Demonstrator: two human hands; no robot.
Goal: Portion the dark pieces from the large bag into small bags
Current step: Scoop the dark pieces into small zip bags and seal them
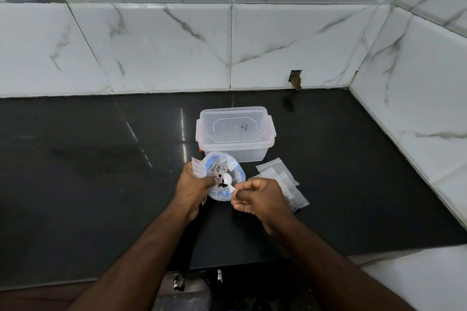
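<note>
At the centre of the frame, on a black counter, a large bag with blue print is seen, its mouth rolled open; dark pieces are visible inside. A small bag is gripped by the left hand at the large bag's left edge, fingers curled round it. A white spoon is pinched by its handle in the right hand, its bowl lying over the dark pieces. Just behind the large bag, a clear lidded box is set; its contents cannot be told. To the right, flat small bags are piled, partly hidden by the right hand.
</note>
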